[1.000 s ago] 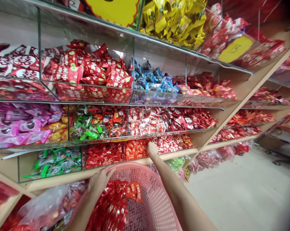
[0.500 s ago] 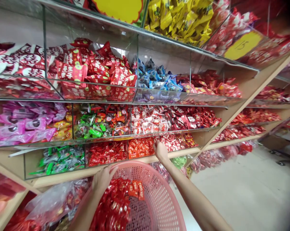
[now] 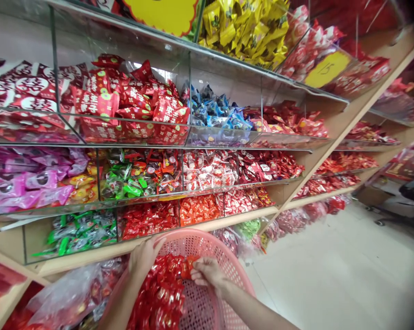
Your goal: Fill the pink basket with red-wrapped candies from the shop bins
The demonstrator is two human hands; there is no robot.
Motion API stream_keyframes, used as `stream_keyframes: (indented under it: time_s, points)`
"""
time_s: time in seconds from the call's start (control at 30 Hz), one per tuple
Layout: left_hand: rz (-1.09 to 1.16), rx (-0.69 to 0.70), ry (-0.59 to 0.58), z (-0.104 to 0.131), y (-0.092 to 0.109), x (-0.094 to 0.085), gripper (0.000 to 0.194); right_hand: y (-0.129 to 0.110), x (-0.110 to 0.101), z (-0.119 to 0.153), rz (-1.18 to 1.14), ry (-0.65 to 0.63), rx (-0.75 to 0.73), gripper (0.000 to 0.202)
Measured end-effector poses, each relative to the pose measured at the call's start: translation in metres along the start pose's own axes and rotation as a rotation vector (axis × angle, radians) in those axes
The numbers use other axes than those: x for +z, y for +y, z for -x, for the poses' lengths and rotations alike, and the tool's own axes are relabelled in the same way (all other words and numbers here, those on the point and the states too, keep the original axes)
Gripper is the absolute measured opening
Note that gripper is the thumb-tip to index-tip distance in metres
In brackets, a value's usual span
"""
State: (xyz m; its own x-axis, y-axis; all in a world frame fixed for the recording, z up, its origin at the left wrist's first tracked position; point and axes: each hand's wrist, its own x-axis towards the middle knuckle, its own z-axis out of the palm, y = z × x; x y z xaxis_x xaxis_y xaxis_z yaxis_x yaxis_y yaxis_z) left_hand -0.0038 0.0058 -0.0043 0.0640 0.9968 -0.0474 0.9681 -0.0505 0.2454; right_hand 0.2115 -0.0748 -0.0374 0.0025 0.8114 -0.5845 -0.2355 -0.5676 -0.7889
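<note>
My left hand [image 3: 143,256] is closed over the left rim of a pink plastic basket [image 3: 232,261] with a pattern of holes. Red wrapped candies [image 3: 162,298] are heaped in the basket's left half, while part of its bottom shows bare. Inside the basket, my right hand [image 3: 208,272] has its fingers curled and pinched at orange-red wrapped candy [image 3: 189,262] on the upper edge of the heap. How many pieces the fingers hold is hidden. Just beyond the basket, the lowest shelf holds a compartment of orange wrapped candies [image 3: 200,210].
Clear-fronted shelves hold red packets [image 3: 134,98], blue packets [image 3: 220,110], purple packets [image 3: 31,172] and green-wrapped sweets [image 3: 83,231]. A wooden shelf edge [image 3: 227,222] runs behind the basket. Plastic bags [image 3: 69,293] lie below at left; pale floor [image 3: 313,270] extends right.
My right hand has moved from the orange candy compartment down and left into the basket. My left hand stays on the rim. The view has shifted slightly.
</note>
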Motion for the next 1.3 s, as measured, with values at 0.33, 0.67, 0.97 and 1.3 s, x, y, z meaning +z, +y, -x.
stream_keyframes:
  time_s: [0.33,0.67,0.97,1.3]
  points:
    - [-0.024,-0.009,-0.007,0.000,0.001,-0.001,0.060,0.020,0.018,-0.009,-0.246,0.082,0.158,0.013]
    - [-0.012,0.003,0.000,0.000,0.001,-0.002,0.055,0.023,0.018,-0.019,-0.237,0.126,0.206,0.014]
    - [-0.008,0.005,0.007,0.000,0.000,0.000,0.053,0.025,0.023,-0.021,-0.174,0.139,0.239,0.012]
    - [-0.006,-0.008,0.000,0.001,0.001,-0.001,0.055,0.031,0.021,-0.023,-0.070,0.164,0.262,0.019]
